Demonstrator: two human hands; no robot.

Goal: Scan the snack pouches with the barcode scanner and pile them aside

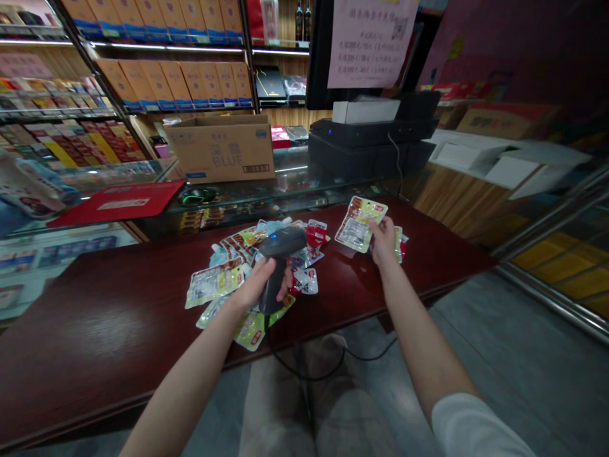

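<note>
While left hand [259, 282] grips scanner [278, 266] | right hand [383, 242] pinches snack packet [359, 223], arms outstretched

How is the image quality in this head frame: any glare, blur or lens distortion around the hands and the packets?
Head view: strong wide-angle bending, shelves and counter edges curve toward the corners. Light sheen on the dark red table and reflections on the glass counter. The left hand gripping the scanner and the right hand holding a packet are fairly sharp; packet print is unreadable, corners soft.
</note>
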